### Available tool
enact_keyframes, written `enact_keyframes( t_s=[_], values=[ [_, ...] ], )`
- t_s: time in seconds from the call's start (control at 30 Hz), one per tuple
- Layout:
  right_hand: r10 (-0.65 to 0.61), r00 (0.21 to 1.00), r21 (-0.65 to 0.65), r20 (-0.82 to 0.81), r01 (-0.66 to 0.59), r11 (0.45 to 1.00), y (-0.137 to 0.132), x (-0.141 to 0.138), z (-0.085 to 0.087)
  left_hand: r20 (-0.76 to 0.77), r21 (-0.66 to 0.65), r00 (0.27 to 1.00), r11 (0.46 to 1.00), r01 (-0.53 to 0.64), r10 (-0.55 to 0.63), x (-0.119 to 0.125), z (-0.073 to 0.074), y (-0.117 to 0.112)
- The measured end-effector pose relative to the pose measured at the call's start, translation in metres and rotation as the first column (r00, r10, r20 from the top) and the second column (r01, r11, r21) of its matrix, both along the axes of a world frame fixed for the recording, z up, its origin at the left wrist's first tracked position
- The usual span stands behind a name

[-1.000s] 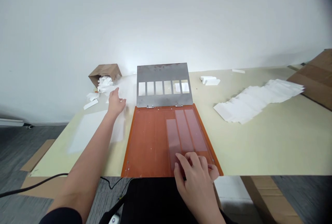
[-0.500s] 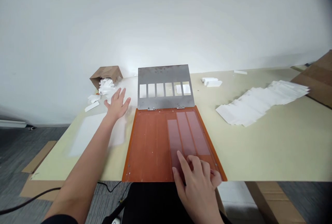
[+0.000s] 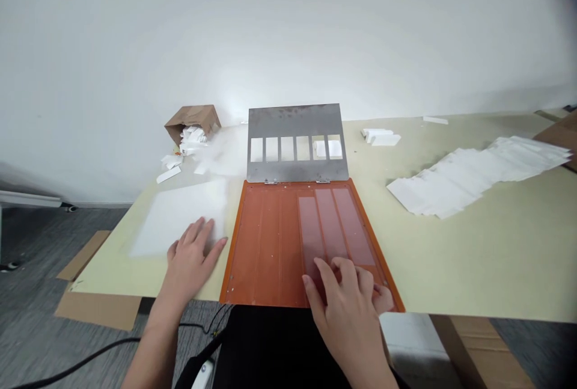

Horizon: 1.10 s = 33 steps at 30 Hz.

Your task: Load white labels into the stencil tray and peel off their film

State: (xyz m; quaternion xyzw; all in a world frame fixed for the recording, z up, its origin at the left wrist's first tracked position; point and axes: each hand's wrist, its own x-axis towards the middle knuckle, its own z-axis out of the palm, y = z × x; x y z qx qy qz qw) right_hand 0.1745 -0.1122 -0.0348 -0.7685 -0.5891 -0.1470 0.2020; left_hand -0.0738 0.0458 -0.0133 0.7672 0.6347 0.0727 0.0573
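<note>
A plain pale wall (image 3: 135, 34) fills the top of the frame, brightest near the middle. Below, a pale yellow surface (image 3: 473, 263) reaches the right edge; grey streaked floor (image 3: 27, 323) shows lower left.

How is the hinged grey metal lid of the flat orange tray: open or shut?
Open: the grey metal lid is folded back beyond the flat orange tray, leaving the pale translucent strips in view.

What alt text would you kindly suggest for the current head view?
A person's right hand is at pale strips on an orange tray with a hinged grey panel; their left hand is at a translucent white sheet beside the tray.
</note>
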Motion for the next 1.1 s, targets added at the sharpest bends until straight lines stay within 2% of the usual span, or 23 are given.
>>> enact_keyframes(
  t_s=[0.1, 0.2, 0.37, 0.43, 0.57, 0.7, 0.77, 0.8, 0.9, 1.0, 1.1],
  values=[
    [-0.006, 1.0, 0.001, 0.001, 0.006, 1.0, 0.002, 0.0, 0.002, 0.092, 0.1, 0.996, 0.995, 0.014, -0.023, -0.003, -0.007, -0.004],
    [-0.008, 1.0, 0.017, -0.019, 0.008, 1.0, 0.002, -0.002, 0.003, 0.186, 0.226, 0.978, 0.973, 0.051, -0.094, -0.007, -0.014, -0.004],
    [-0.011, 1.0, 0.005, -0.005, 0.011, 1.0, 0.004, -0.004, 0.001, 0.218, 0.28, 0.968, 0.958, 0.058, -0.122, -0.011, -0.019, -0.008],
    [-0.02, 1.0, -0.008, 0.005, 0.02, 1.0, 0.005, -0.004, 0.001, 0.225, 0.296, 0.97, 0.955, 0.02, -0.09, -0.011, -0.018, -0.011],
    [-0.016, 1.0, -0.012, 0.018, 0.016, 1.0, 0.007, -0.005, 0.001, 0.27, 0.341, 0.962, 0.931, -0.127, 0.032, -0.008, -0.012, -0.02],
    [-0.007, 1.0, 0.017, 0.001, 0.007, 1.0, 0.008, -0.004, -0.002, 0.432, 0.37, 0.898, 0.894, -0.254, 0.077, 0.001, -0.002, -0.035],
    [-0.008, 1.0, 0.03, 0.003, 0.007, 1.0, 0.009, -0.004, -0.003, 0.578, 0.289, 0.812, 0.912, -0.291, 0.076, 0.008, 0.004, -0.044],
    [-0.011, 1.0, 0.038, 0.001, 0.011, 0.999, 0.009, -0.004, -0.002, 0.661, 0.219, 0.746, 0.932, -0.29, 0.077, 0.012, 0.007, -0.048],
    [0.006, 0.998, 0.074, -0.059, -0.001, 0.997, 0.011, -0.01, 0.003, 0.881, -0.009, 0.455, 0.967, -0.255, 0.128, 0.027, 0.014, -0.059],
    [0.14, 0.968, 0.14, -0.21, -0.112, 0.984, 0.016, -0.025, 0.013, 0.958, -0.196, 0.176, 0.966, -0.171, 0.225, 0.044, 0.019, -0.062],
    [0.325, 0.871, 0.224, -0.369, -0.256, 0.94, 0.025, -0.048, 0.021, 0.948, -0.316, -0.009, 0.939, -0.138, 0.318, 0.061, 0.021, -0.064]
  ],
)
